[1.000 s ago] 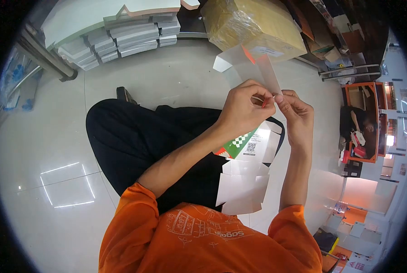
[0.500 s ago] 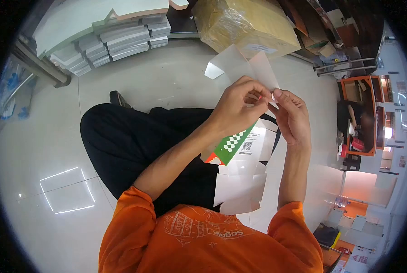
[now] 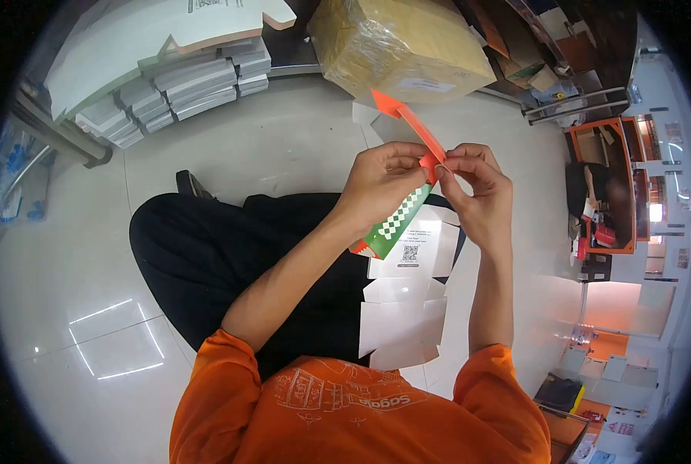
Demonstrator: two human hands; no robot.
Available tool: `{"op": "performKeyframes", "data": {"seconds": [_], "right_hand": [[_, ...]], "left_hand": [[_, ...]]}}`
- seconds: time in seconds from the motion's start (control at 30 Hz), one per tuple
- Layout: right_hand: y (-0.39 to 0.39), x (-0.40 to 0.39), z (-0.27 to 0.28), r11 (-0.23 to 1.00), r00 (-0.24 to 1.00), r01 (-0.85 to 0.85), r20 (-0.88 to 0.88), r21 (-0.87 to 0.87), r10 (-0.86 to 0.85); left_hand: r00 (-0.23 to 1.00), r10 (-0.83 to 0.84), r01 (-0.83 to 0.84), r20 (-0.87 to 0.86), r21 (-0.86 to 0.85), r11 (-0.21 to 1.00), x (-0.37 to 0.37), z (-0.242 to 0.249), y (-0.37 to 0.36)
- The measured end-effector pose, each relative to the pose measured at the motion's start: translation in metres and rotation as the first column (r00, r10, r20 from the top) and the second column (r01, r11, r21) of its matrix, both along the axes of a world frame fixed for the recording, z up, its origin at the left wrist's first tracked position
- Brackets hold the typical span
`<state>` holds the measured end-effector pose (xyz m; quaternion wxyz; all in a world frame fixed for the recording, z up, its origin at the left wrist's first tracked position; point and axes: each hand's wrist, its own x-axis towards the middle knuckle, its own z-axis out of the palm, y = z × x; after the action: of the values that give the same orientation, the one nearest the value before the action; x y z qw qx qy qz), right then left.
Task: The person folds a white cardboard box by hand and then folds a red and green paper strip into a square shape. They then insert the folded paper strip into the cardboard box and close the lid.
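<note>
Both hands work on a printed cardboard box (image 3: 396,224), green with white diamonds and red-orange at its ends, held tilted above my lap. My left hand (image 3: 380,182) is closed round its upper left side, thumb on the red part. With thumb and fingers, my right hand (image 3: 473,185) pinches the upper right edge. Beyond my fingers a folded orange flap (image 3: 419,127) sticks up. Under the box, across my right leg, lies unfolded white card (image 3: 403,317) with crease lines, flaps and a printed QR code.
Stacks of flat card (image 3: 199,89) sit at the upper left beside a metal leg. A large plastic-wrapped carton (image 3: 399,50) stands ahead on the tiled floor (image 3: 284,139). Shelving with an orange frame (image 3: 600,185) is at the right.
The flap, showing its white inside before, now shows its orange side and is narrower, folded over. My hands have shifted slightly, and the box's green side is more in view.
</note>
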<state>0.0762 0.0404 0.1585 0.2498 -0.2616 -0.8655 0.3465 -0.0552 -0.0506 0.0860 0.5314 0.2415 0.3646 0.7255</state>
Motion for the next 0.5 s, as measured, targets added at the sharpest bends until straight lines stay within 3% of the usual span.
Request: {"op": "performKeyframes", "data": {"seconds": [0.17,0.33,0.5], "right_hand": [[-0.005,-0.002,0.0,0.994,0.998,0.014,-0.067,-0.107,-0.022],[-0.01,-0.001,0.012,0.973,0.994,-0.02,-0.11,-0.23,-0.006],[-0.02,0.001,0.02,0.966,0.99,-0.051,-0.143,-0.253,0.015]], "left_hand": [[0.996,0.041,-0.046,0.083,0.063,0.997,0.004,0.003,-0.002],[0.988,0.128,-0.106,-0.088,0.227,0.968,0.006,0.003,-0.003],[0.987,0.13,-0.098,-0.092,0.289,0.952,0.007,0.012,-0.01]]}}
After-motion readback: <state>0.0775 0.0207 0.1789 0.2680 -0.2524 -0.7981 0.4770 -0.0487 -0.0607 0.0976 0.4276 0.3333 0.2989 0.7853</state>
